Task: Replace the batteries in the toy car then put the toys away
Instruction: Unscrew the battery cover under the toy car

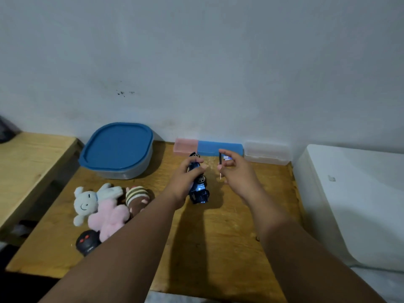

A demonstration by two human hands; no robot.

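Note:
My left hand (185, 181) grips a shiny blue toy car (198, 189), held on its side just above the wooden table (218, 237), wheels facing right. My right hand (237, 171) pinches a thin black screwdriver (220, 165) upright, tip down, a short way right of the car. Behind the right fingers a small blue battery pack (227, 158) shows partly. A black remote with red buttons (86, 242) lies at the front left, partly under my left forearm.
A lidded blue container (118, 147) stands at the back left. Pink (185, 145), blue (209, 147) and clear (266, 153) small boxes line the wall. Plush toys, white (87, 202), pink (109, 217) and brown striped (136, 197), lie left. White furniture (354, 193) borders the right edge.

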